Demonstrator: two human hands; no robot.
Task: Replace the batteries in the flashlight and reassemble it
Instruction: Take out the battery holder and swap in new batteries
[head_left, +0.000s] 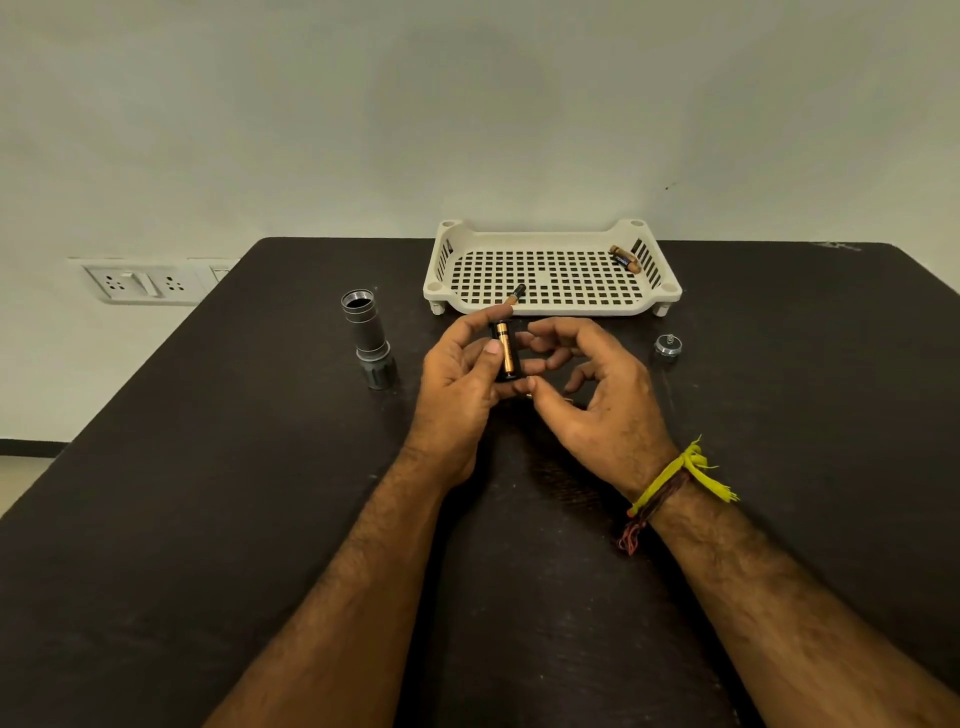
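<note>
We see a dim, warm-tinted scene with soft, even light and no hard glare. The dark table swallows detail, and a faint shadow lies under the forearms toward 6 o'clock. Wide-angle distortion bends the table edges outward at 3 and 9 o'clock. The centre is fairly sharp; the wall at 12 o'clock looks smooth and slightly grainy
</note>
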